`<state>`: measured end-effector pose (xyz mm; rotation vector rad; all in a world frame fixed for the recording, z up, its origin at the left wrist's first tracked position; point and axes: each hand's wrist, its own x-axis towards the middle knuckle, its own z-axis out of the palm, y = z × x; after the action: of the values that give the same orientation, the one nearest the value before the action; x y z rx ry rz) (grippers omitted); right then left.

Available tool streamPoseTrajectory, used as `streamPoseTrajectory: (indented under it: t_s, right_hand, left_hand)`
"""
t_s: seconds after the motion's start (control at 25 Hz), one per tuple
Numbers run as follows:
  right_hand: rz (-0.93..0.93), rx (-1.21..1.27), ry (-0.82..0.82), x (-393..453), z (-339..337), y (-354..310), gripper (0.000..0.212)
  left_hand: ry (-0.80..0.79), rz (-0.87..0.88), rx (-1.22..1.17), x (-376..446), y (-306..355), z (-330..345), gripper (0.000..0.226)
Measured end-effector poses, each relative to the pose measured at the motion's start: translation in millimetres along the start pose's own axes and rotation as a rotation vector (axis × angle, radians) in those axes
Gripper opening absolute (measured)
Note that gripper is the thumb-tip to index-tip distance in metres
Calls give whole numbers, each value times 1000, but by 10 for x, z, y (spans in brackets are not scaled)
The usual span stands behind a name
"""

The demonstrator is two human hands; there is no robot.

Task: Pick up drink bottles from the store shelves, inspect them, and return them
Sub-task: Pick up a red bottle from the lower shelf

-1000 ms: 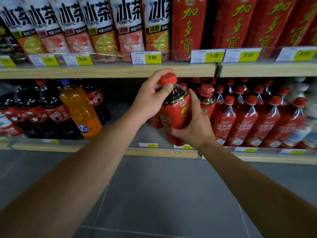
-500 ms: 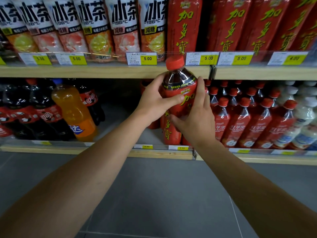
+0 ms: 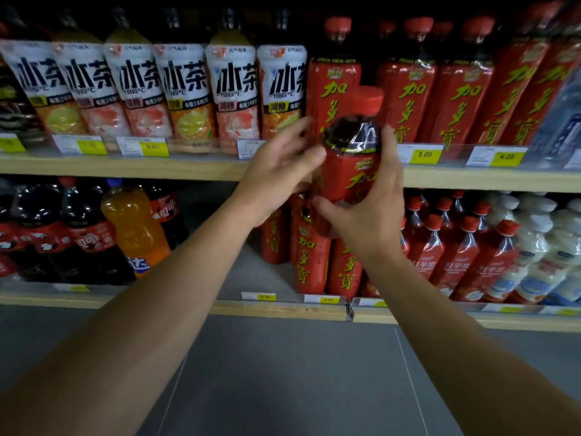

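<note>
Head view: I've got the red bottle lifted clear of the lower shelf, right hand clamped on its body, left hand fingers apart at its nine o'clock — inspecting, I'd say, then lowering toward six o'clock.

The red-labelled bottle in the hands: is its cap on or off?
On: the red cap sits atop the red-labelled bottle.

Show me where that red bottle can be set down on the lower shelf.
Bare shelf floor lies on the lower shelf between the orange soda bottle and the red tea bottles. Right of those, red-capped bottles stand packed. The upper shelf is full.
</note>
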<state>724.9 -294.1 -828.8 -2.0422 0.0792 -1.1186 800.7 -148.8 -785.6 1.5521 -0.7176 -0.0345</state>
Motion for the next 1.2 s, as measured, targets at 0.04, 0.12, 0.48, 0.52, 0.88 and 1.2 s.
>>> streamPoseTrajectory:
  t_s: [0.04,0.12,0.48,0.52,0.88,1.2]
  right_hand:
    - [-21,13,35,114,-25,-74,120]
    - [-65,18,64,338,-68,-199,118]
    - [-201,14,144,1082,66,-515,115]
    - [-199,26,147,1108,115,-518,115]
    - [-165,27,227,1187,413,-373,114]
    - [-96,-1,197,1381,629,-278,114]
  left_hand:
    - [58,20,80,68,92,-90,54]
    - [161,44,357,179,128,-234,56]
    - [136,232,1226,469,-451,-483,65]
    - [132,244,1240,467,-482,-478,63]
    - [134,267,1394,494,-735,-484,66]
    - [221,362,1370,572,-892,-540,63]
